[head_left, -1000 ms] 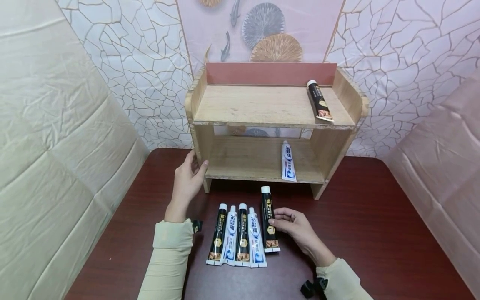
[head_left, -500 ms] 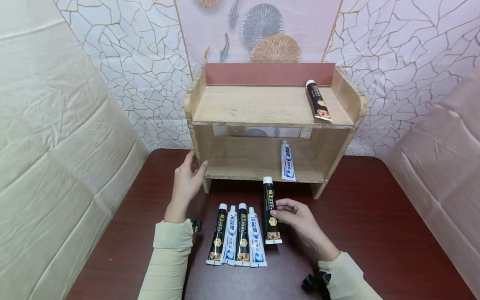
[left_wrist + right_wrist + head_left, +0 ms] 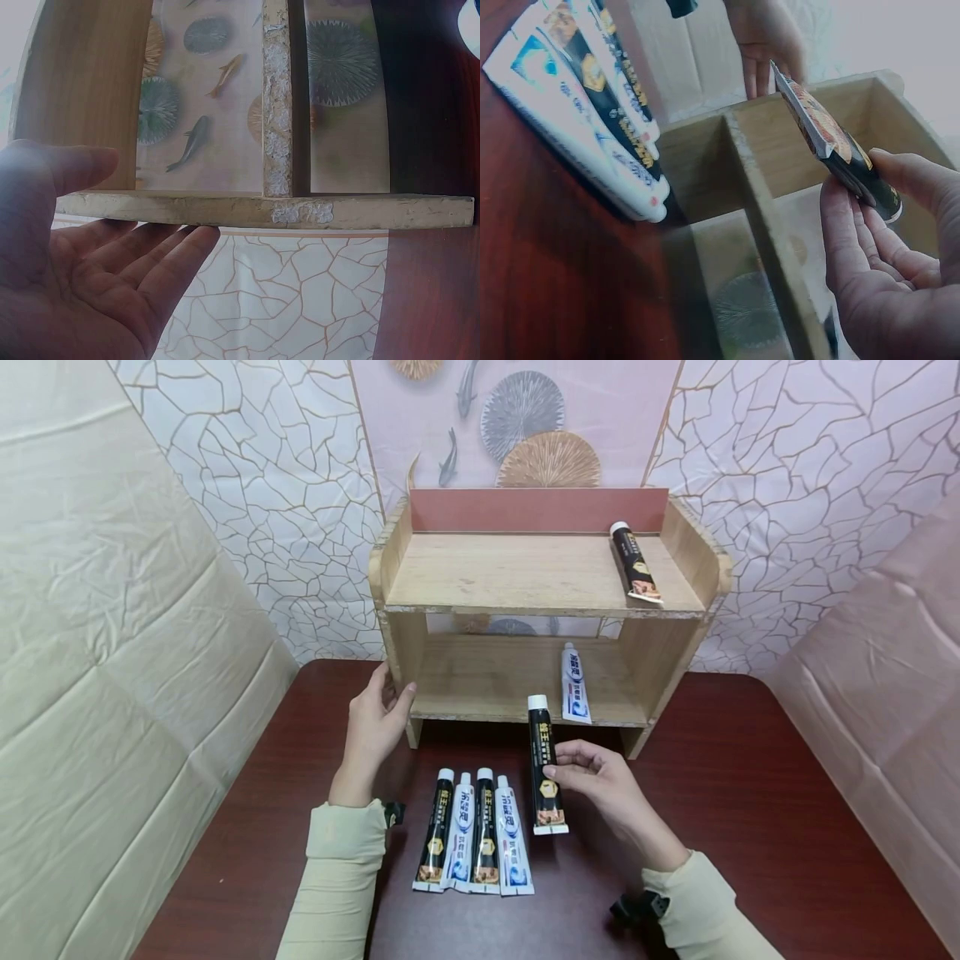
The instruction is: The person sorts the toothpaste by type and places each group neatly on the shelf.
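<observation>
My right hand (image 3: 603,785) pinches a black toothpaste tube (image 3: 547,768) between thumb and fingers. The tube is raised in front of the wooden shelf (image 3: 517,572), white cap pointing away. In the right wrist view, the held tube (image 3: 840,146) shows its flat crimped end. My left hand (image 3: 377,718) holds the shelf's left side panel, thumb inside and fingers outside, as the left wrist view also shows at the panel edge (image 3: 225,210). On the table, black toothpaste tubes (image 3: 486,835) and white toothpaste tubes (image 3: 513,839) lie in an alternating row between the hands.
One black tube (image 3: 634,560) lies on the shelf's upper board at the right. A white tube (image 3: 575,685) lies on the lower board, right of its middle. The dark red table (image 3: 772,810) carries everything. Patterned cloth (image 3: 270,485) hangs behind the shelf.
My right hand has lifted the black tube and moved it forward, slightly right, away from the row toward the shelf. The left hand stays on the side panel.
</observation>
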A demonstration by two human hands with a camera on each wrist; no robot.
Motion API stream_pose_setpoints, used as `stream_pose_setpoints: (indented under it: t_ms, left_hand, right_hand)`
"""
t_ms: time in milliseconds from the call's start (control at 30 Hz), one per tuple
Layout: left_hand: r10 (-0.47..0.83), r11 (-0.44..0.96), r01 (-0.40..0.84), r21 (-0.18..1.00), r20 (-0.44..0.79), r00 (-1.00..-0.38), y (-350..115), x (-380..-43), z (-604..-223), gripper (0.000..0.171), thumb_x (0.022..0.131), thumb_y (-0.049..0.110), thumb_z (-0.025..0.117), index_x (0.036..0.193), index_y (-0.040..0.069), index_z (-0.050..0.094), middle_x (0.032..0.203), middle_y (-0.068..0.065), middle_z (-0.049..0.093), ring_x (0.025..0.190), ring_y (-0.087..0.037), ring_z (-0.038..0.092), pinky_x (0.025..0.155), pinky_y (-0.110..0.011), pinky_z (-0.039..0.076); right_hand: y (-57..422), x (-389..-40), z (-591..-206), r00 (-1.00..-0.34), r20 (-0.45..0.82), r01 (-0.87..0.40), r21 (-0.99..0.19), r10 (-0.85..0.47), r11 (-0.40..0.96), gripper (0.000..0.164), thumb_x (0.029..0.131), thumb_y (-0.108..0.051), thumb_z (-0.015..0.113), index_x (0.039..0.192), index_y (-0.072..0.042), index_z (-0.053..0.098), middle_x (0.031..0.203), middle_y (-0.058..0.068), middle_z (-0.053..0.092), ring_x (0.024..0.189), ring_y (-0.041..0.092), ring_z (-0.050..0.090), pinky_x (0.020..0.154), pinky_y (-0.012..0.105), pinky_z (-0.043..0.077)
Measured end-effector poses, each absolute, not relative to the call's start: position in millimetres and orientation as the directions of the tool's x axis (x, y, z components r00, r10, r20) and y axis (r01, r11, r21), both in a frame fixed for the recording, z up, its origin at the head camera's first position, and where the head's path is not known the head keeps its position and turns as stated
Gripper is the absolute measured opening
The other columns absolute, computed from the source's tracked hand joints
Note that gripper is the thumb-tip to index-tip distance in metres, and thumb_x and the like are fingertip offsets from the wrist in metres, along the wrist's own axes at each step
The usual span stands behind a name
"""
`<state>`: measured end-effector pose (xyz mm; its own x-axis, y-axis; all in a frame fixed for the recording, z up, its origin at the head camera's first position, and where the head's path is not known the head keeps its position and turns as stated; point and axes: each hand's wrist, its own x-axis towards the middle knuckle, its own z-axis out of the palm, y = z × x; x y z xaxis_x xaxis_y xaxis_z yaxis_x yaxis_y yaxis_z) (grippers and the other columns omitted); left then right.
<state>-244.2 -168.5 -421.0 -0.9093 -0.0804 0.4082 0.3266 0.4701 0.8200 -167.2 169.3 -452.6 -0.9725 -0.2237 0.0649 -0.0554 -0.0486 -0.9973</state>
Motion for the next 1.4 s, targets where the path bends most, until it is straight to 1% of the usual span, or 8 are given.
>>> stream_pose_setpoints:
  t_ms: [200,433,733,1133,1400]
  left_hand:
    - [-0.079,0.473,0.322,0.820,0.404,-0.912,-168.6,-244.1,-420.8,0.053,0.100,0.026,0.064,0.147,0.008,0.048,0.135,-0.017,0.061,0.122,-0.028,0.061,0.099,-0.035,0.055]
    - [-0.077,0.472,0.321,0.821,0.401,-0.913,-168.4,-243.7,-420.3,0.054,0.100,0.026,0.064,0.147,0.009,0.048,0.137,-0.017,0.060,0.122,-0.028,0.061,0.099,-0.036,0.055]
    - [-0.082,0.482,0.319,0.816,0.404,-0.911,-168.0,-244.3,-420.5,0.054,0.099,0.026,0.065,0.147,0.008,0.048,0.136,-0.017,0.060,0.121,-0.029,0.062,0.098,-0.035,0.055]
    - [-0.089,0.482,0.319,0.816,0.408,-0.909,-167.5,-242.7,-420.2,0.052,0.099,0.025,0.065,0.146,0.008,0.049,0.133,-0.017,0.062,0.119,-0.029,0.063,0.098,-0.033,0.055]
    - [-0.080,0.486,0.312,0.816,0.396,-0.915,-168.4,-243.1,-419.6,0.055,0.100,0.026,0.064,0.148,0.007,0.047,0.138,-0.018,0.059,0.123,-0.029,0.060,0.099,-0.037,0.054]
  right_hand:
    - [169.0,-168.5,-438.6,-0.971,0.099,-0.091,-0.995,-0.219,-0.045,0.035,0.088,0.001,0.074,0.116,0.015,0.059,0.099,0.010,0.067,0.085,0.015,0.070,0.078,0.029,0.062]
    - [167.6,-169.4,-421.3,-0.975,0.096,-0.088,-0.995,-0.198,-0.047,0.033,0.087,0.000,0.076,0.115,0.010,0.062,0.099,0.005,0.068,0.087,0.015,0.070,0.080,0.028,0.061]
    - [166.6,-171.4,-408.8,-0.974,0.125,-0.116,-0.992,-0.191,-0.059,0.036,0.087,0.003,0.075,0.119,0.011,0.062,0.099,0.004,0.069,0.087,0.015,0.070,0.082,0.028,0.061]
    - [166.6,-172.1,-392.2,-0.975,0.143,-0.143,-0.990,-0.169,-0.015,0.032,0.087,-0.001,0.076,0.117,0.004,0.065,0.099,0.003,0.068,0.090,0.016,0.068,0.083,0.025,0.059]
    - [166.6,-174.9,-379.0,-0.964,0.211,-0.206,-0.977,-0.163,-0.047,0.029,0.087,0.003,0.076,0.114,0.004,0.066,0.097,0.004,0.068,0.088,0.015,0.067,0.081,0.024,0.060]
